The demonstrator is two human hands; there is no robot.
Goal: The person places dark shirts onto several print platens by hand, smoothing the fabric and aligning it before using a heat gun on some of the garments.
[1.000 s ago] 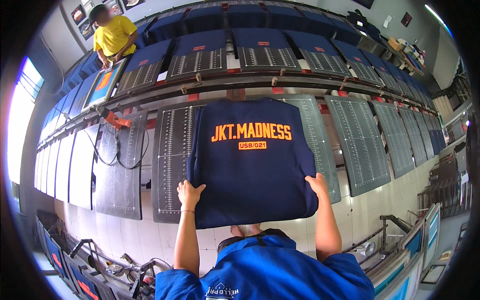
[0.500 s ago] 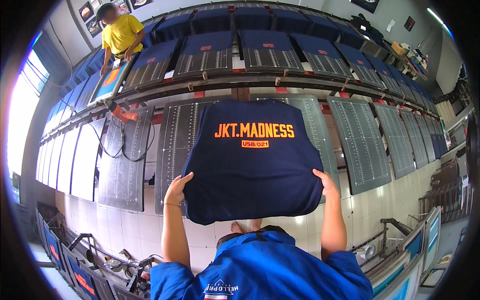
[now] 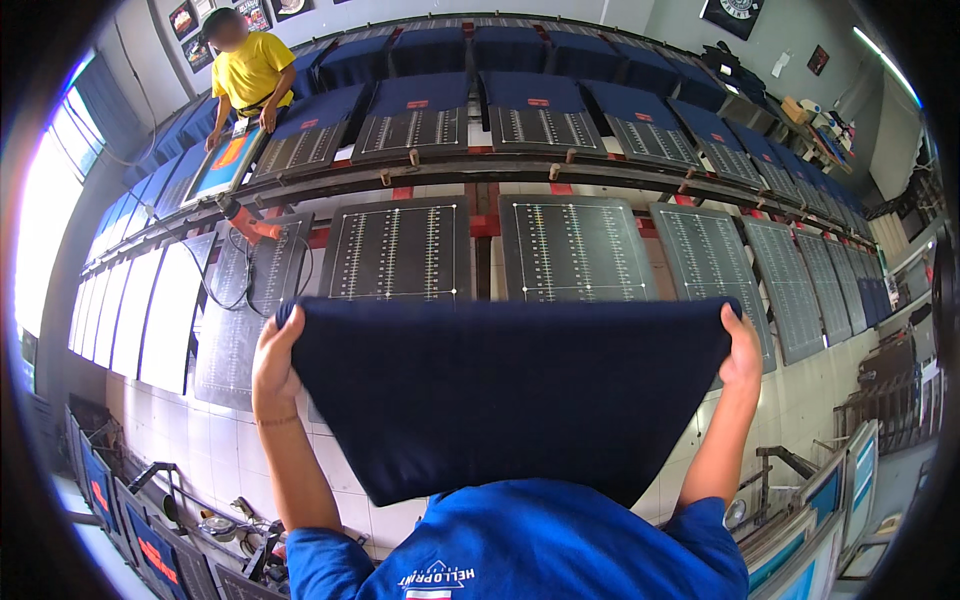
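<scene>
A dark navy shirt panel (image 3: 510, 390) hangs stretched between my two hands, close in front of my body. My left hand (image 3: 277, 362) pinches its upper left corner, thumb up. At the upper right corner my right hand (image 3: 741, 348) grips the cloth the same way. The top edge is pulled nearly straight, and the cloth narrows toward the bottom. No print shows on the side facing me. Beyond the cloth lie two dark printing boards with white ruled marks, a left one (image 3: 400, 245) and a right one (image 3: 575, 245), their near ends hidden behind it.
An orange heat gun (image 3: 250, 222) with a black cable rests on a board at the left. Across a rail (image 3: 480, 180), navy panels with small red prints (image 3: 417, 105) cover a row of boards. A co-worker in yellow (image 3: 255, 75) handles a screen frame (image 3: 228, 165). Framed screens (image 3: 800, 545) stand at lower right.
Both hands have moved apart and spread the cloth wider. The panel has come nearer to me off the boards, and its orange print is out of sight.
</scene>
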